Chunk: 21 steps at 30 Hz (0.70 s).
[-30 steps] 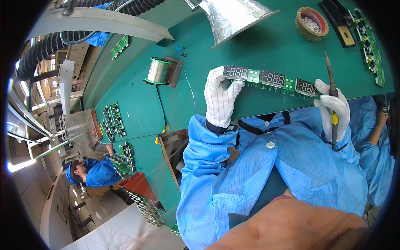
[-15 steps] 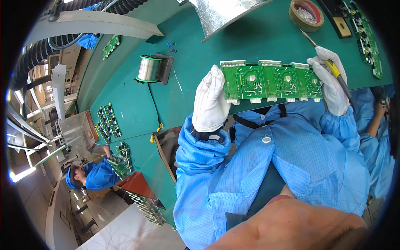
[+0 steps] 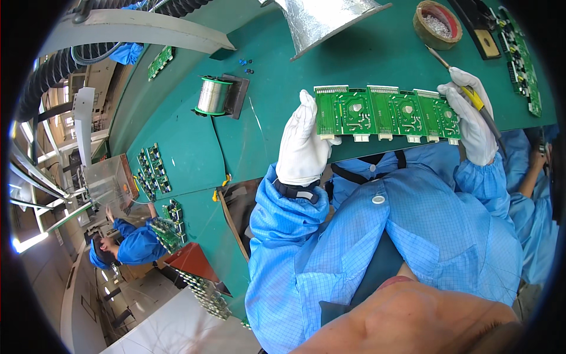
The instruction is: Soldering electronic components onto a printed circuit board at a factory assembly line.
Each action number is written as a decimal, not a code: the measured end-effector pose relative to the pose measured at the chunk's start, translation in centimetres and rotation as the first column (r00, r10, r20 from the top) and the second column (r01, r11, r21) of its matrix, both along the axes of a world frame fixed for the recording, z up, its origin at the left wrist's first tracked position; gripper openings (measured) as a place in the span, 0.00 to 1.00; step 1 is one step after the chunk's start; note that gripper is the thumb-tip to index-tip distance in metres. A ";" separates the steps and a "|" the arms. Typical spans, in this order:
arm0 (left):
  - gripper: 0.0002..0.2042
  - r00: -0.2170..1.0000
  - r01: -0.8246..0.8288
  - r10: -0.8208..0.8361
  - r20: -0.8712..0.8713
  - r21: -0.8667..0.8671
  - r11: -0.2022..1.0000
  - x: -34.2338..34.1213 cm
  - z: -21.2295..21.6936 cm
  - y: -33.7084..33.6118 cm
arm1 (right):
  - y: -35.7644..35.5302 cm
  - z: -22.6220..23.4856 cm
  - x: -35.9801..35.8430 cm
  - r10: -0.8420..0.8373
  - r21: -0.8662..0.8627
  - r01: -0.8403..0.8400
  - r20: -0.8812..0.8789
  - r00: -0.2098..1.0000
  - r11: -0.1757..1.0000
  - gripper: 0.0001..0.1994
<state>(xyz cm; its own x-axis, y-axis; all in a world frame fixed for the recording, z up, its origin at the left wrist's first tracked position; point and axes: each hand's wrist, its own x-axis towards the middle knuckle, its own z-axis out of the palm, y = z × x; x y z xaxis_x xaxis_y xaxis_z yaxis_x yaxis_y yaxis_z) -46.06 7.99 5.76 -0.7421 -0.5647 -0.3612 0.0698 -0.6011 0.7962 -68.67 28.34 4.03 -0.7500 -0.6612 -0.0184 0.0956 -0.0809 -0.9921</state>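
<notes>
Between my two white-gloved hands I hold a long panel of joined green circuit boards, its soldered face showing and white connectors along the lower edge. My left hand grips the panel's left end, with the thumb under its lower corner. At the right end, my right hand closes on the panel's edge and also carries a soldering iron. The iron has a yellow and black grip, and its metal tip points up and away toward the tape roll.
A solder wire spool stands on the green bench. Beyond the panel are a foil-covered hood, a tape roll and an iron stand. More circuit boards lie far right; a co-worker is at left.
The panel has tilted slightly in my hands, its lower connectors now showing more. My left fingers have straightened somewhat. At left, the co-worker's arm has reached out.
</notes>
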 end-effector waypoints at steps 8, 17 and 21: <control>0.22 0.999 -0.037 0.042 -0.030 0.146 0.989 -0.1 0.6 0.2 | 0.2 0.1 -0.1 0.018 0.015 -0.018 0.015 1.000 1.000 0.19; 0.24 0.998 -0.051 0.055 -0.026 0.142 0.988 -0.2 1.1 0.6 | 0.5 -0.2 -0.4 0.046 0.005 -0.046 0.000 0.999 0.999 0.21; 0.23 0.995 -0.016 0.033 -0.091 0.183 0.983 0.0 0.6 0.5 | 1.7 -1.5 -1.0 0.129 -0.159 -0.124 0.018 0.992 0.979 0.27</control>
<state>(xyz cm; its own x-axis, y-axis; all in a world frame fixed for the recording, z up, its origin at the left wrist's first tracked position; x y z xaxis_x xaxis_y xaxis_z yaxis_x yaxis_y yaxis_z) -46.08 8.49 6.38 -0.7640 -0.5144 -0.3895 0.1550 -0.7323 0.6631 -69.70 30.00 2.52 -0.6608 -0.7470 0.0736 0.1423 -0.2210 -0.9648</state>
